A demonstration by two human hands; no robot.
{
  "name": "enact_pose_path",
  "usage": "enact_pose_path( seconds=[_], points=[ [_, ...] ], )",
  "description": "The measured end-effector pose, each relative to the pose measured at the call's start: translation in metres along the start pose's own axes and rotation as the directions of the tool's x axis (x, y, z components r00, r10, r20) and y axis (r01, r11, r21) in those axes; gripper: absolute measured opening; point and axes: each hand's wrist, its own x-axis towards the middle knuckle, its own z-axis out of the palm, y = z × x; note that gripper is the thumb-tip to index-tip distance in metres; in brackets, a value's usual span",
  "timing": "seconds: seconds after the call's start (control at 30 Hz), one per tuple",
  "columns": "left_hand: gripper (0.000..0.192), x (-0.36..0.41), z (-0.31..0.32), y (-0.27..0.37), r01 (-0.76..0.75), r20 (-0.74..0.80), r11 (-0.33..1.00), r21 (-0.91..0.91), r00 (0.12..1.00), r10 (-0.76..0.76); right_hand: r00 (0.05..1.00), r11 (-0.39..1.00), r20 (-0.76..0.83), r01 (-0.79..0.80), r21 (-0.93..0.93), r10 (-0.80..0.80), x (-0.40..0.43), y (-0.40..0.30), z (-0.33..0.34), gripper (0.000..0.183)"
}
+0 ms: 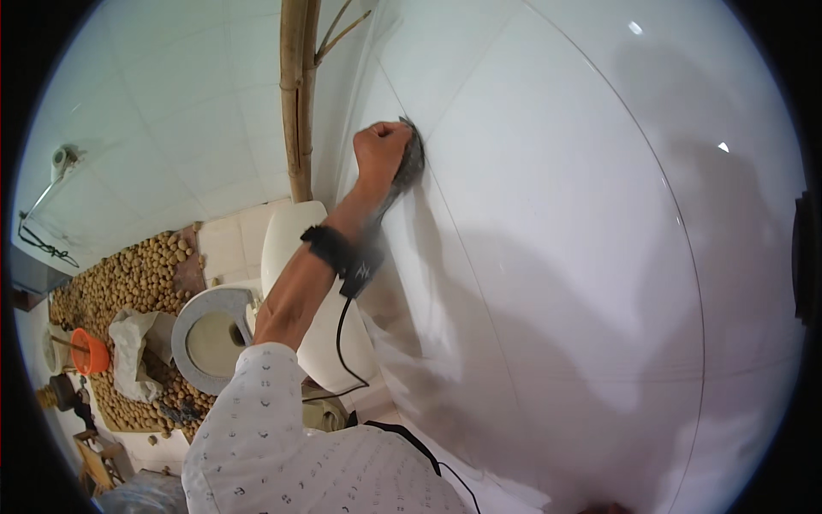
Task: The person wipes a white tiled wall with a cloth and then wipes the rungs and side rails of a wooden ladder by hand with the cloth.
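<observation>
My left hand is raised to the white tiled wall, its fingers curled around a dark grey cloth. The cloth lies against the wall close to a tile joint. Around my left wrist is a black strap with a small box and a black cable running down from it. Below my forearm stands a white toilet tank. At the bottom edge a sliver of skin shows, perhaps my right hand; its fingers are hidden.
Bamboo poles lean upright in the corner. Beside the toilet seat with its grey cover, many round brown nuts, perhaps walnuts, spread over the floor. Among them are a pale sack and an orange bucket. A wooden stool stands lower left.
</observation>
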Motion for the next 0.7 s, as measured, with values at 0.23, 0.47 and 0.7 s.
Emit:
enact_pose_path(
  seconds=[0.23, 0.47, 0.7],
  points=[
    [0.015, 0.039, -0.004, 0.003, 0.006, -0.001, 0.997, -0.074, 1.000, -0.006, 1.000, 0.996, -0.015, 0.020, -0.085, -0.021, -0.001, -0.004, 0.004, 0.021],
    [0.013, 0.045, -0.002, 0.000, 0.030, 0.058, 1.000, 0.000, 0.998, -0.030, 1.000, 0.988, -0.023, 0.011, -0.156, -0.015, -0.007, 0.001, 0.004, 0.018],
    [0.015, 0.110, -0.007, 0.006, 0.018, -0.039, 0.999, 0.030, 0.999, -0.017, 0.999, 0.984, -0.039, 0.007, -0.180, -0.014, 0.006, -0.004, 0.008, 0.018]
  ],
)
